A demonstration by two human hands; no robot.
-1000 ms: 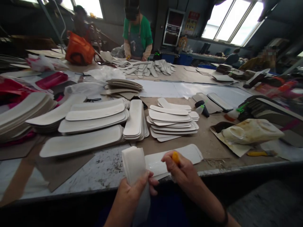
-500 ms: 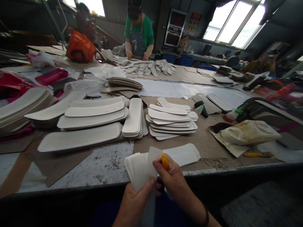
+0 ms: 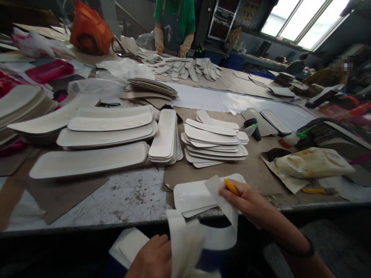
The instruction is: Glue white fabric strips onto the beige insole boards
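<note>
One long workbench [image 3: 130, 206], bearing several stacks of white panels [image 3: 89, 160] in a row, with a few overlapping loose panels [image 3: 193, 195] near its front edge. One fanned bundle of thin white strips [image 3: 184, 241], partly blurred, in front of that edge, clasped by the closed left hand [image 3: 153, 256]. One single strip [image 3: 220, 236], bowed downward, its upper end pinched by the right hand [image 3: 246, 199] over the loose panels, its lower end passing behind the bundle; one yellow-handled tool [image 3: 231, 186], gripped in that same hand, its tip hidden.
</note>
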